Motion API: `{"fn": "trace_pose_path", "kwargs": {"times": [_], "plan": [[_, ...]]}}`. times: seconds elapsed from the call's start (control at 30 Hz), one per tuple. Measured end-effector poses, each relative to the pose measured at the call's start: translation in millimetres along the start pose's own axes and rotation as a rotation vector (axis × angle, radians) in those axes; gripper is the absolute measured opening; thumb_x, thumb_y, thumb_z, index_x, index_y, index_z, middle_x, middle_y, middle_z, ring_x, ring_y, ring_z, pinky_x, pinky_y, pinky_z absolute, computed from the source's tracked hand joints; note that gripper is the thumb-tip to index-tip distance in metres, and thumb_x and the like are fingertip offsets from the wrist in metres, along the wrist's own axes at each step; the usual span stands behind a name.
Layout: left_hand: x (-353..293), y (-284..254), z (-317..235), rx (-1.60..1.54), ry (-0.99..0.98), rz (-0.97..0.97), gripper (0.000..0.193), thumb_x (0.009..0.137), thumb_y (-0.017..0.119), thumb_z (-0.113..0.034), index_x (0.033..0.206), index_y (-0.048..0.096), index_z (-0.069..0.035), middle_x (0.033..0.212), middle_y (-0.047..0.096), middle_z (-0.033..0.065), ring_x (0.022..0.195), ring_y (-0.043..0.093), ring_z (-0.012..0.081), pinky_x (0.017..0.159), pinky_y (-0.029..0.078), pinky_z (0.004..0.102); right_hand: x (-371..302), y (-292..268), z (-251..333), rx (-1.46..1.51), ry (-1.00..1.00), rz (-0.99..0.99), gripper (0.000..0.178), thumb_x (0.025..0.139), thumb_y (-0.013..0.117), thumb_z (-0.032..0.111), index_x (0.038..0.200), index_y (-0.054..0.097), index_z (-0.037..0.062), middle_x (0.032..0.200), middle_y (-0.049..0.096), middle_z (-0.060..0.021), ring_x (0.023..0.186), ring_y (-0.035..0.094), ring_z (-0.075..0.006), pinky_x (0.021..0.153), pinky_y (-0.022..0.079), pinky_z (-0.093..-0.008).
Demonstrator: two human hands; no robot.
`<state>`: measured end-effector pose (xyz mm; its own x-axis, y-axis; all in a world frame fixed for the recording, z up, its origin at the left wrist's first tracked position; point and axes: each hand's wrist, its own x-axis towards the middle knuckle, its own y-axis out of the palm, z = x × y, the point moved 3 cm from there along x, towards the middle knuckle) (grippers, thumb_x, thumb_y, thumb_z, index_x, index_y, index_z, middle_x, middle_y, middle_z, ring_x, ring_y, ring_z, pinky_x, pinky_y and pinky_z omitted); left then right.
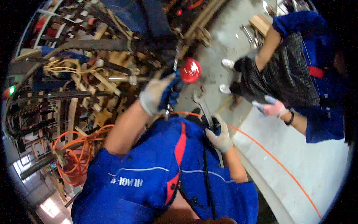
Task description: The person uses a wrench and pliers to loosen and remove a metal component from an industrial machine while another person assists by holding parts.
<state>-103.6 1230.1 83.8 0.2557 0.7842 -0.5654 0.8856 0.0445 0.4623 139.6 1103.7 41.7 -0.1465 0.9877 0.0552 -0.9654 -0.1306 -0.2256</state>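
My right hand (219, 135), in a pale work glove with a dark palm, is closed around a large silver open-end wrench (203, 106). One jaw points away from me; the lower end runs along my forearm. My left hand (158, 93), gloved in white and blue, is raised further forward with its fingers curled round a slim silver metal tool (176, 59). The tool sticks out beyond both sides of the fist, and blur hides its exact kind. Just right of that hand is a shiny red round thing (191, 70), which I cannot name.
Machine parts, a thick dark hose (93, 45) and wood pieces crowd the left. An orange hose (274, 158) crosses a white sheet-like surface (298, 149) at right. Another person (291, 71) in blue and black stands there, one gloved hand out. Tools lie near a wooden block (260, 24).
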Motion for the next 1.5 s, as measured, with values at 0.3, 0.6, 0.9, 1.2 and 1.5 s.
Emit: {"fn": "trace_pose_path", "kwargs": {"times": [0.3, 0.6, 0.9, 1.2, 1.5], "plan": [[-14, 13, 12, 0.301, 0.258, -0.152, 0.022, 0.103, 0.051, -0.030, 0.093, 0.059, -0.012, 0.067, 0.055, -0.0011, 0.049, 0.046, 0.0080, 0.042, 0.036, 0.0259, 58, 48, 36, 0.222, 0.294, -0.070, 0.036, 0.087, 0.049, 0.004, 0.120, 0.062, -0.0006, 0.081, 0.059, -0.0020, 0.068, 0.052, -0.0085, 0.062, 0.044, -0.0255], [-20, 4, -10, 0.140, 0.264, -0.125, 0.019, 0.103, 0.049, -0.025, 0.101, 0.059, -0.009, 0.069, 0.056, -0.0004, 0.049, 0.046, 0.0071, 0.041, 0.035, 0.0261, 111, 33, 7, 0.359, 0.331, -0.183, 0.030, 0.092, 0.049, 0.013, 0.117, 0.061, 0.0018, 0.078, 0.059, -0.0031, 0.058, 0.053, -0.0098, 0.050, 0.041, -0.0248], [9, -19, 40, 0.393, 0.323, -0.247, 0.022, 0.104, 0.047, -0.025, 0.104, 0.059, -0.006, 0.070, 0.059, 0.0006, 0.056, 0.050, 0.0076, 0.052, 0.040, 0.0272, 242, 25, -65, 0.523, 0.312, -0.276, 0.024, 0.094, 0.063, 0.031, 0.107, 0.063, 0.0095, 0.071, 0.054, -0.0011, 0.053, 0.051, -0.0117, 0.048, 0.038, -0.0263], [36, -13, 55, 0.303, 0.178, -0.311, 0.020, 0.102, 0.048, -0.025, 0.107, 0.058, -0.009, 0.075, 0.065, 0.0035, 0.049, 0.047, 0.0079, 0.043, 0.037, 0.0268, 273, 16, -82, 0.959, 0.438, -0.075, 0.022, 0.096, 0.064, 0.022, 0.114, 0.064, 0.0097, 0.096, 0.067, -0.0082, 0.063, 0.054, -0.0142, 0.048, 0.040, -0.0275], [33, 15, 38, 0.301, 0.209, -0.372, 0.030, 0.104, 0.044, -0.031, 0.094, 0.061, -0.008, 0.073, 0.060, 0.0023, 0.060, 0.052, 0.0122, 0.053, 0.043, 0.0298, 264, 5, -21, 0.987, 0.467, -0.009, 0.022, 0.096, 0.062, 0.024, 0.115, 0.062, 0.0120, 0.100, 0.066, -0.0067, 0.069, 0.057, -0.0157, 0.056, 0.045, -0.0291]]}}
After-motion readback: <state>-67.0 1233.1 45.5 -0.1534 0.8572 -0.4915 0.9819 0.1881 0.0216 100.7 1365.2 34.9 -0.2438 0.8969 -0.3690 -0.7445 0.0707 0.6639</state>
